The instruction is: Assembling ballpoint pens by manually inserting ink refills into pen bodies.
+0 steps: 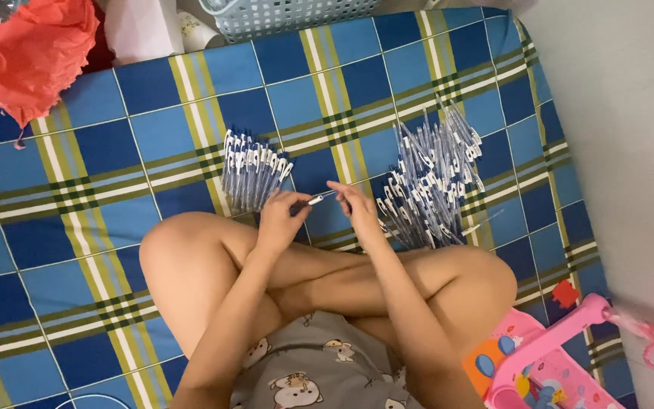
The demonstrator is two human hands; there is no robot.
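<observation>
Both grips pinched on one pen [313, 200], left hand [280, 221] and right hand [357, 204] at opposite ends, above crossed legs on the plaid mattress [77, 189], between two pen piles.

No screens or signs anywhere in this one, and nothing that's clearly a label either. Closest thing to a package is a plain white bag-like wrapper [141, 26] sitting just past the far edge of the plaid blue mat [77, 151], towards its left end. Other than that, there's a colourful picture panel [493, 360], orange with blue blobs, stuck on a pink toy at the mat's near right corner.
</observation>
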